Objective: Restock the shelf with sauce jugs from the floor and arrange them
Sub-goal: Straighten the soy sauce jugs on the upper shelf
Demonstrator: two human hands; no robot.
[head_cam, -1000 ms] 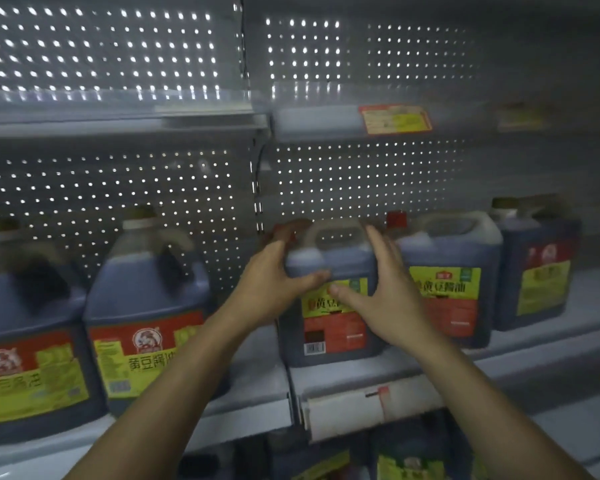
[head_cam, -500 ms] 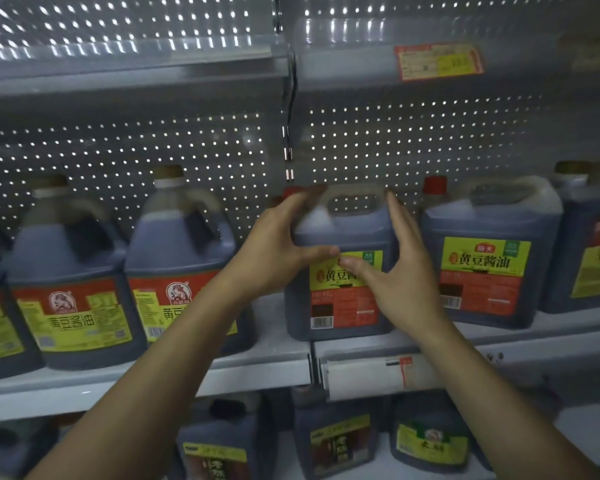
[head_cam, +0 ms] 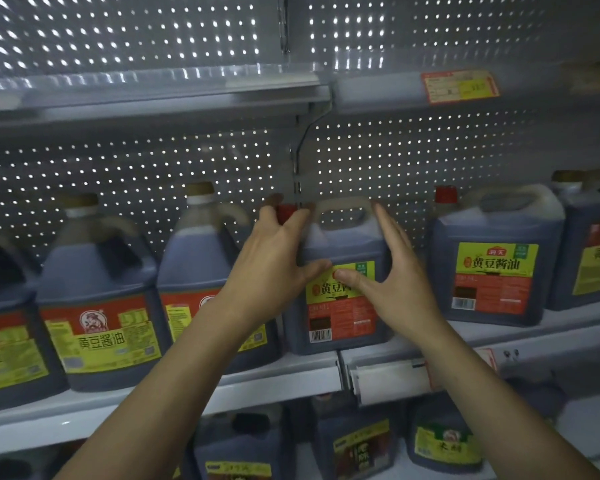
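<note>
A square sauce jug with a red cap, a top handle and a yellow-and-red label stands on the middle shelf, at the joint between two shelf sections. My left hand grips its upper left corner, fingers curled by the cap and thumb on the front. Against the jug's right side my right hand presses with straight fingers, its thumb lying across the label.
A matching square jug stands a small gap to the right, with another beyond it. Round-shouldered jugs line the shelf on the left, the nearest close beside my left hand. More jugs sit on the shelf below. The upper shelf carries a price tag.
Both hands have stayed on the jug. The gap between it and the square jug on the right has widened a little. My view has tilted, showing more of the lower shelf.
</note>
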